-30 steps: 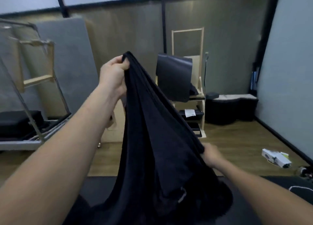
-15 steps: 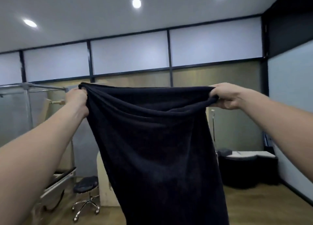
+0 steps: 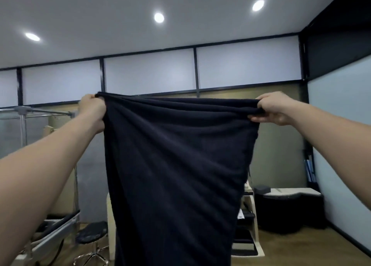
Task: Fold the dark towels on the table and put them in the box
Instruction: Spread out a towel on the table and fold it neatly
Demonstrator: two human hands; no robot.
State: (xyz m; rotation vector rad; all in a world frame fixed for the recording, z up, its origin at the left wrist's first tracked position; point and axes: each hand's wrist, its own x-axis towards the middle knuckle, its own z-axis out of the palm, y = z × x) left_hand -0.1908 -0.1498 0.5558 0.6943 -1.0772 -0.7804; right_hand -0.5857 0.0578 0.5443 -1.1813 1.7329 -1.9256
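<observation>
1. Head view: left hand and right hand are raised level and well apart. Each is clenched on a top corner of the dark towel.
2. Left fingers wrap a bunched corner. Right fingers curl over the top edge with the thumb underneath, which looks like a firm grasp.
3. The towel is in the air in front of the person, hanging from the stretched top edge. Its lower end runs out of the bottom of the frame, and it touches nothing visible.
4. Progress looks early for this towel: it is spread out for a first fold and no fold is made yet.
5. The worktop, the box and any other towels are out of view, so I can't tell how many are done.
6. Left to do, by my read: fold this one, put it in the box, repeat for the rest.
7. Edges: the top edge is taut but creased, with ridges running across just below it. The true corners are hidden inside the fists. Both side edges slope inward lower down, so the cloth isn't hanging square.
8. Room: open air around both arms. The metal rack and stool on the left and the shelf unit on the right appear well behind the towel.
9. Risk: the hanging cloth blocks the view downward.
</observation>
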